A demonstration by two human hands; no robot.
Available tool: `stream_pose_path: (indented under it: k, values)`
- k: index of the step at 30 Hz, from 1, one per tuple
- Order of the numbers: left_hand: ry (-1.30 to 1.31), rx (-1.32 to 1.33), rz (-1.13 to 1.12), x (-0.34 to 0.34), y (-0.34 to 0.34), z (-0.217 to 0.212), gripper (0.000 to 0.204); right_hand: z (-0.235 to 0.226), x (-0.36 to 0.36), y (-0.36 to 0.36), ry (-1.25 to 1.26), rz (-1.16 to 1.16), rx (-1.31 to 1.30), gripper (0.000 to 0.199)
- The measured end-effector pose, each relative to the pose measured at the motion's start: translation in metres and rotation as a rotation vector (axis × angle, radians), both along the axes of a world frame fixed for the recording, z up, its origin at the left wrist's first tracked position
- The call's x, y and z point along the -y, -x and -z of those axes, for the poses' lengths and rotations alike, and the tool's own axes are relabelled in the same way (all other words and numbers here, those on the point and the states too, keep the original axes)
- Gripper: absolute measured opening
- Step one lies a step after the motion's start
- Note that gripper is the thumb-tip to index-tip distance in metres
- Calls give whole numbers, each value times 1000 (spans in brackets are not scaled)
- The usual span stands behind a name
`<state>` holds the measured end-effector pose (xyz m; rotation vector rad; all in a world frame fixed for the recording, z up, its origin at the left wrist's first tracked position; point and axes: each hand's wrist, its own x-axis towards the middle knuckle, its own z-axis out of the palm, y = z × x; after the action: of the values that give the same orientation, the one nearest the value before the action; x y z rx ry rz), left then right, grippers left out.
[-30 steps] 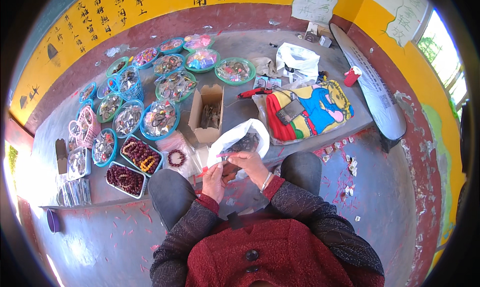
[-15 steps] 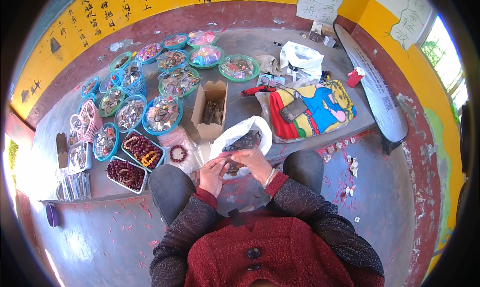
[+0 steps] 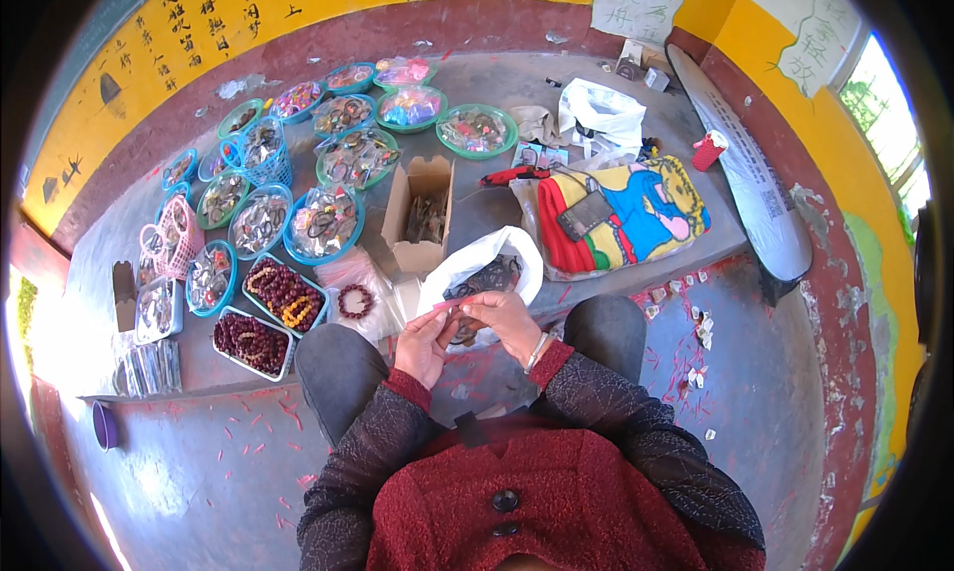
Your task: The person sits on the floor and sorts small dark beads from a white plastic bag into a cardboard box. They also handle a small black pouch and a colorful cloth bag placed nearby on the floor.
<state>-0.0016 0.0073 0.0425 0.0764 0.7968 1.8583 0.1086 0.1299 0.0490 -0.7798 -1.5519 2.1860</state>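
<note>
Close together over my lap, my left hand (image 3: 422,346) and my right hand (image 3: 507,325) meet at their fingertips. Both are closed in a pinch. A hint of pinkish red shows at the fingertips, too small to make out. Just beyond the hands stands an open white plastic bag (image 3: 465,258), its rim rolled outward. Dark, tangled items (image 3: 494,276) lie inside it, partly hidden by my right hand. To the left of the bag, a dark red bead bracelet (image 3: 355,302) rests on clear plastic bags (image 3: 375,334).
Left of an open cardboard box (image 3: 400,213) are many baskets of small packaged goods, such as a blue basket (image 3: 360,235), and trays of bead bracelets (image 3: 252,346). A folded colourful blanket (image 3: 651,203) with a phone (image 3: 584,217) lies right. Red scraps (image 3: 288,412) litter the floor.
My hands stay pinched together above the bag's near rim, with only a slight shift of the fingers. The surroundings sit a touch differently in the picture; nothing else has visibly moved.
</note>
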Motion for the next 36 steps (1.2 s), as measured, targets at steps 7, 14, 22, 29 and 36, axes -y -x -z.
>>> stream_pose_path:
  k: [7,14,22,29,36]
  values:
    - [18,5,7,0,3,6,16,6,-6,-1,88,-5,20,23]
    - [129,-175,6,-3,0,20,19,-21,2,3,-1182,269,14,9]
    - [261,-566,127,-7,-12,41,22,-16,11,1,-1486,38,24,5]
    - [318,-1057,49,-3,-15,44,19,-20,13,-1,-1627,-33,95,5]
    - [358,-1303,31,-1,-16,41,17,-23,18,-1,-1614,-26,104,5]
